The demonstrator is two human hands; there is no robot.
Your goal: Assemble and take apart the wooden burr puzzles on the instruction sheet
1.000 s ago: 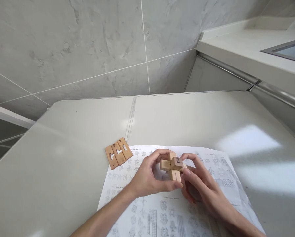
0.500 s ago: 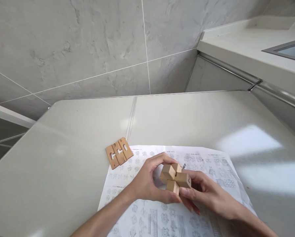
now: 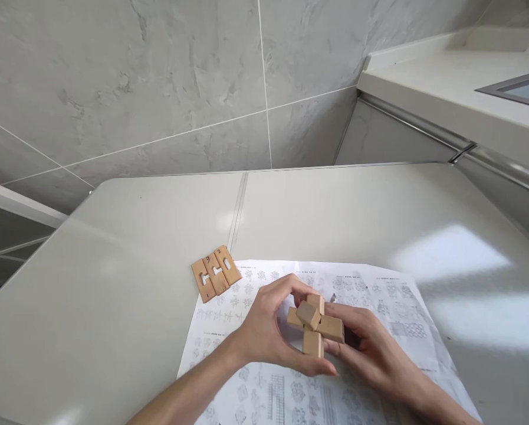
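Note:
Both hands hold a small wooden cross-shaped puzzle (image 3: 315,325) just above a printed instruction sheet (image 3: 379,301). My left hand (image 3: 264,330) curls round its left side, thumb underneath and fingers over the top. From the right, my right hand (image 3: 370,348) grips it with fingers closed beneath and behind the blocks. Three flat wooden pieces (image 3: 215,273) with cut-out slots and handwritten numbers lie side by side on the table, just off the sheet's top left corner.
The pale grey table (image 3: 335,206) has a seam running down its middle and ends at a grey tiled wall. To the right stands a higher counter (image 3: 445,88) with a metal rail along its edge and a recessed sink at its far corner.
The puzzle has been lowered slightly and turned in my hands; the block face marked with a letter no longer shows. The three flat pieces have not moved.

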